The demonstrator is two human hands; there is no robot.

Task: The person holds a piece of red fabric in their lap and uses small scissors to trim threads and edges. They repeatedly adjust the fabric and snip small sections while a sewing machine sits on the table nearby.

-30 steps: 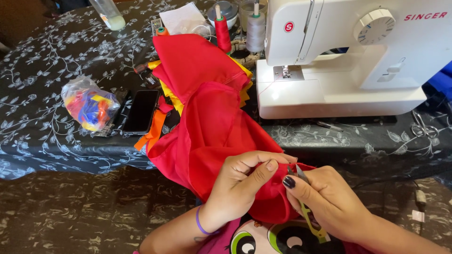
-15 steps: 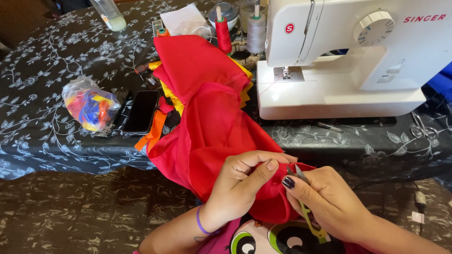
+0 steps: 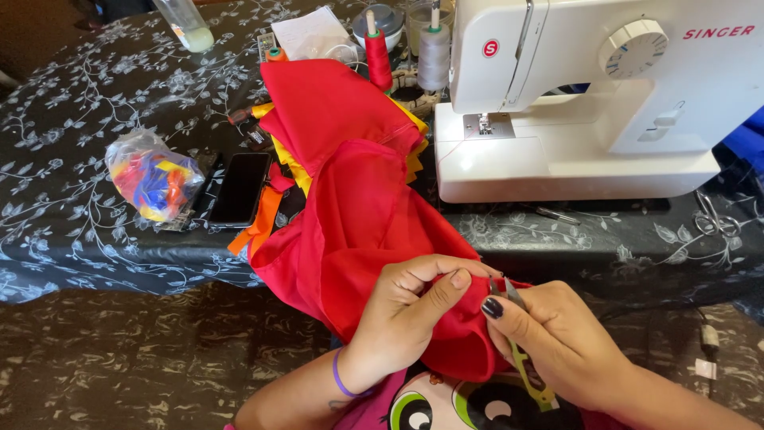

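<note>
A red fabric piece (image 3: 354, 199) with yellow and orange trim spills from the table down to my lap. My left hand (image 3: 410, 306) pinches a fold of it at the lower end. My right hand (image 3: 557, 342) grips small thread snips (image 3: 521, 350) with a yellow-green handle, their metal tips against the cloth beside my left thumb. A thin red thread runs from the fabric toward the white sewing machine (image 3: 597, 103) on the table behind.
On the dark floral tablecloth (image 3: 72, 183) lie a black phone (image 3: 239, 189), a clear bag of coloured bits (image 3: 151, 177), red (image 3: 378, 52) and grey (image 3: 434, 52) thread spools, a bottle (image 3: 185, 20) and scissors (image 3: 712, 219) at right. A cartoon-face print (image 3: 454, 406) shows on my lap.
</note>
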